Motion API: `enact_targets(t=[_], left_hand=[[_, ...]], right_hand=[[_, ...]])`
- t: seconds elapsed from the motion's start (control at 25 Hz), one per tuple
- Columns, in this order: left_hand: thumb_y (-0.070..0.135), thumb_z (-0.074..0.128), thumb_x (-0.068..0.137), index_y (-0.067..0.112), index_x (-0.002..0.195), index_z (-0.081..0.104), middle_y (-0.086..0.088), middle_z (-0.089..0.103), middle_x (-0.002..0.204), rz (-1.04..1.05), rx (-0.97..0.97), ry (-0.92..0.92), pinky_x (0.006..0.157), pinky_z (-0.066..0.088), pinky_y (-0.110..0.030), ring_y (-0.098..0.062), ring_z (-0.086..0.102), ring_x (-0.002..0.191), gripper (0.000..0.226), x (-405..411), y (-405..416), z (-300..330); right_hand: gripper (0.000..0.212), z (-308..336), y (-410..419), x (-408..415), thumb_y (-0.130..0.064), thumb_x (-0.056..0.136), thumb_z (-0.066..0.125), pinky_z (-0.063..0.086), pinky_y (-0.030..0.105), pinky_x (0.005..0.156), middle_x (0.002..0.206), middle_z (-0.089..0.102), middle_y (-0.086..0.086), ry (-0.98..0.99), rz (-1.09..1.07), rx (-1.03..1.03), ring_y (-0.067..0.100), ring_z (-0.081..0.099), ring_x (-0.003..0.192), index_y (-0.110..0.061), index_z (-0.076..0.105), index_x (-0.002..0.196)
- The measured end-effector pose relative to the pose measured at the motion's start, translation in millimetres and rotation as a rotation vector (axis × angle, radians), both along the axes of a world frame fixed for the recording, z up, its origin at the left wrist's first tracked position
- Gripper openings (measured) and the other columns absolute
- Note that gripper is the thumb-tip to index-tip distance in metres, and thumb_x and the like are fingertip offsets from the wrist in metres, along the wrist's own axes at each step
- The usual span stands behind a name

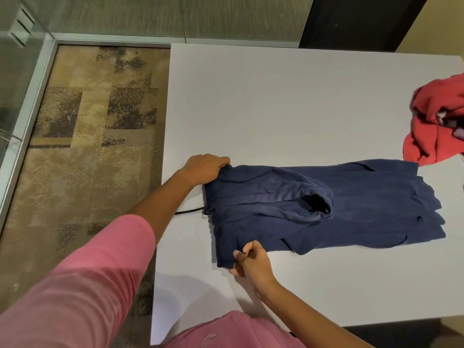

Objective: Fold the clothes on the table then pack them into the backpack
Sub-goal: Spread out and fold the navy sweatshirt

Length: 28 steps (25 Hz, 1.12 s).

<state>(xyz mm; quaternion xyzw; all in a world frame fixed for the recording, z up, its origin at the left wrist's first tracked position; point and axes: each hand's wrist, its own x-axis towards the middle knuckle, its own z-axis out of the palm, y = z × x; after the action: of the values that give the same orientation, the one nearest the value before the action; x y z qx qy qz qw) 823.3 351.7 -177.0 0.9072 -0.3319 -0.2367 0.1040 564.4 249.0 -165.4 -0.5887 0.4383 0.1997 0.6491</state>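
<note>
Both grips pinch the navy hoodie (326,212) near the table (276,101) edge — left hand (204,169) far corner, right hand (251,259) near.

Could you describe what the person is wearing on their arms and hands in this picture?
The left arm has a pink ribbed sleeve pushed up to about the elbow, leaving the forearm bare. The right forearm is bare as far as it shows. The left hand and right hand are bare, with no gloves, rings or watch visible. The top is the same pink.
</note>
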Motion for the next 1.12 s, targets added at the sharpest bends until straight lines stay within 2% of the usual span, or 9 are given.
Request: enact_targets(t=[0.16, 0.28, 0.44, 0.56, 0.64, 0.72, 0.8, 0.92, 1.12], left_hand=[[0.034, 0.033, 0.103, 0.027, 0.141, 0.04, -0.005, 0.06, 0.127, 0.13, 0.023, -0.032, 0.078, 0.045, -0.034, -0.026, 0.059, 0.105, 0.039, -9.9, -7.0, -16.1], [0.032, 0.04, 0.102, 0.021, 0.146, 0.033, -0.008, 0.055, 0.129, 0.318, -0.104, -0.057, 0.079, 0.046, -0.037, -0.027, 0.057, 0.105, 0.046, -29.7, -7.5, -14.9], [0.037, 0.041, 0.098, 0.009, 0.141, 0.041, -0.016, 0.042, 0.141, 0.488, -0.292, -0.278, 0.089, 0.048, -0.05, -0.035, 0.048, 0.117, 0.051, -82.7, -1.0, -16.3], [0.05, 0.032, 0.096, 0.009, 0.147, 0.031, -0.015, 0.026, 0.155, 0.392, -0.286, -0.278, 0.104, 0.036, -0.047, -0.034, 0.031, 0.139, 0.066, -127.1, 4.4, -25.6], [0.059, 0.029, 0.095, 0.009, 0.149, 0.026, -0.015, 0.018, 0.158, 0.339, -0.234, -0.256, 0.107, 0.033, -0.049, -0.033, 0.024, 0.144, 0.075, -149.0, 3.3, -32.4], [0.068, 0.028, 0.091, 0.007, 0.151, 0.022, -0.016, 0.015, 0.159, 0.318, -0.198, -0.227, 0.108, 0.032, -0.05, -0.034, 0.02, 0.145, 0.086, -160.5, 1.2, -37.2], [0.078, 0.03, 0.084, 0.007, 0.152, 0.018, -0.015, 0.012, 0.159, 0.298, -0.176, -0.19, 0.11, 0.03, -0.05, -0.033, 0.016, 0.146, 0.099, -162.7, 1.8, -40.6], [0.087, 0.033, 0.074, 0.01, 0.153, 0.014, -0.013, 0.01, 0.16, 0.266, -0.118, -0.156, 0.109, 0.03, -0.054, -0.032, 0.015, 0.146, 0.112, -159.7, 6.3, -42.3], [0.093, 0.03, 0.067, 0.012, 0.151, 0.02, -0.011, 0.018, 0.159, 0.269, -0.053, -0.14, 0.104, 0.034, -0.057, -0.032, 0.024, 0.144, 0.118, -157.4, 3.6, -38.0]], right_hand=[[0.018, -2.3, -11.3, 10.9, -0.004, 0.096, 0.049, 0.05, 0.03, 0.047, 0.07, 0.061, 0.007, 0.035, 0.352, -0.164, 0.017, 0.059, 0.048, -0.01, 0.039, 0.082], [0.015, 4.6, -16.9, 14.0, -0.024, 0.095, 0.051, 0.042, 0.032, 0.053, 0.075, 0.06, 0.004, -0.015, 0.878, -0.635, 0.022, 0.058, 0.064, -0.012, 0.045, 0.089], [0.009, 28.2, -46.9, 28.3, -0.025, 0.089, 0.054, 0.04, 0.033, 0.057, 0.075, 0.055, -0.002, -0.525, 0.58, -1.031, 0.021, 0.052, 0.067, -0.016, 0.052, 0.089], [0.036, 25.8, -98.7, 52.0, -0.021, 0.081, 0.06, 0.041, 0.046, 0.076, 0.123, 0.052, 0.012, -0.443, 0.584, -1.433, 0.036, 0.046, 0.109, -0.018, 0.057, 0.116], [0.056, 25.5, -130.2, 63.0, -0.023, 0.082, 0.061, 0.034, 0.054, 0.088, 0.148, 0.03, 0.016, -0.125, 0.597, -1.428, 0.043, 0.026, 0.132, -0.031, 0.046, 0.135], [0.061, 23.9, -155.5, 67.3, -0.025, 0.089, 0.057, 0.032, 0.054, 0.095, 0.155, 0.016, 0.015, 0.083, 0.669, -1.337, 0.046, 0.021, 0.135, -0.04, 0.034, 0.143], [0.059, 20.9, -176.7, 66.9, -0.02, 0.093, 0.055, 0.042, 0.049, 0.091, 0.15, 0.021, 0.015, 0.051, 0.775, -1.157, 0.045, 0.041, 0.119, -0.036, 0.032, 0.145], [0.043, 25.0, -194.7, 65.2, -0.008, 0.09, 0.056, 0.045, 0.035, 0.08, 0.126, 0.044, 0.013, -0.112, 0.808, -0.983, 0.035, 0.053, 0.102, -0.022, 0.054, 0.131], [0.015, 50.7, -201.8, 81.3, -0.006, 0.085, 0.055, 0.039, 0.032, 0.065, 0.094, 0.058, 0.012, -0.209, 0.53, -1.153, 0.029, 0.055, 0.081, -0.008, 0.069, 0.091]])
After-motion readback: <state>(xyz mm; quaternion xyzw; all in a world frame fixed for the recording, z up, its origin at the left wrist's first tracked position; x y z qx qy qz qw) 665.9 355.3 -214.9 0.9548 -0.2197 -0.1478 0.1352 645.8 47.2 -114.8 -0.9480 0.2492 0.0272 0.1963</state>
